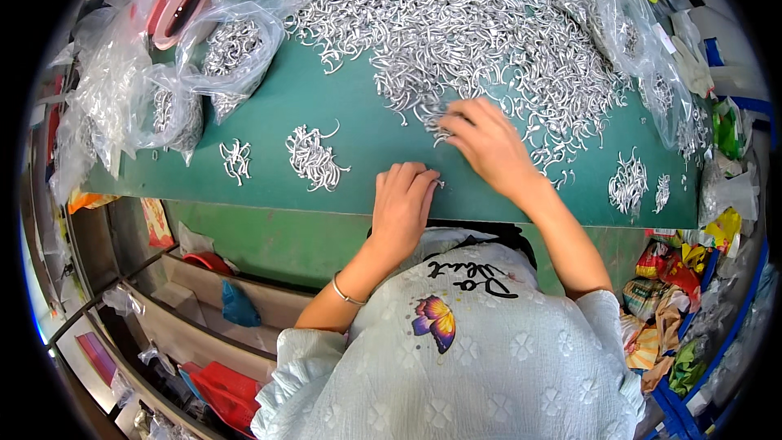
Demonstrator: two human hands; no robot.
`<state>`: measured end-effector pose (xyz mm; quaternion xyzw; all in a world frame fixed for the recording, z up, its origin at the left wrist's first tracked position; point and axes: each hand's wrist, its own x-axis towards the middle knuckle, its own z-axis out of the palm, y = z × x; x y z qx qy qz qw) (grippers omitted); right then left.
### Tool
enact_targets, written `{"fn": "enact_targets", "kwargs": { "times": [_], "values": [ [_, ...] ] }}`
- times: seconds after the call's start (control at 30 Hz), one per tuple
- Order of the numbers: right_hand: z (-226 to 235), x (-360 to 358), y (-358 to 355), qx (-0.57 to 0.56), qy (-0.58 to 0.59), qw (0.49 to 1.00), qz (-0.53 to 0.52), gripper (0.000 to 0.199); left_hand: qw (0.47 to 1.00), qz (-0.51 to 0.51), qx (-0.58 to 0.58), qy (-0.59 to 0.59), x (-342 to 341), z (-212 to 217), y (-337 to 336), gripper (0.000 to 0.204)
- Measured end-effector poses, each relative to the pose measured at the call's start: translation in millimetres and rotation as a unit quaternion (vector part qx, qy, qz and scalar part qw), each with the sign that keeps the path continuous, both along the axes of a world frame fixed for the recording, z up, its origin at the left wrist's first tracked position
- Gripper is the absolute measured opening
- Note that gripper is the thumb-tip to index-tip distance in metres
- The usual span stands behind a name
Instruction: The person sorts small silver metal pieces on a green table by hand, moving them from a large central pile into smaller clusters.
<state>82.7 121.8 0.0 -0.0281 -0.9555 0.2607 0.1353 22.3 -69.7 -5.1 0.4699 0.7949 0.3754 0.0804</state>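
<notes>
You are sorting small silver hooks off the big heap (pixel 456 24) on the green table (pixel 358 130). Your right hand (pixel 485 143) rakes its near edge with fingers spread; your left hand (pixel 403 204), just nearer you, pinches one hook. Next, judge a clean pick.

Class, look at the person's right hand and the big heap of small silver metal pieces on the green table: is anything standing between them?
Nothing visible does. The right hand already lies on the near edge of the heap of silver pieces, fingers among them. The left hand rests at the green table's front edge, curled; what it grips is too small to tell.
</notes>
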Motion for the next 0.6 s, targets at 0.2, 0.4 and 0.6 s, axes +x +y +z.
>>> {"fn": "enact_targets", "kwargs": {
  "times": [0.2,0.4,0.6],
  "values": [
    [24.8,14.1,26.7,-0.147,-0.08,0.971,-0.17,0.022,0.999,-0.002,0.03,0.014,-0.9,-2.2,-0.2,0.022],
    [13.9,-3.4,-4.5,0.083,0.039,0.993,-0.079,0.035,0.999,-0.01,0.033,-0.002,-1.6,-3.1,2.3,0.024],
    [-0.7,17.1,32.0,0.026,0.015,0.992,-0.125,0.023,0.998,0.007,0.055,-0.023,-0.5,-6.6,3.5,0.025]
  ]
}}
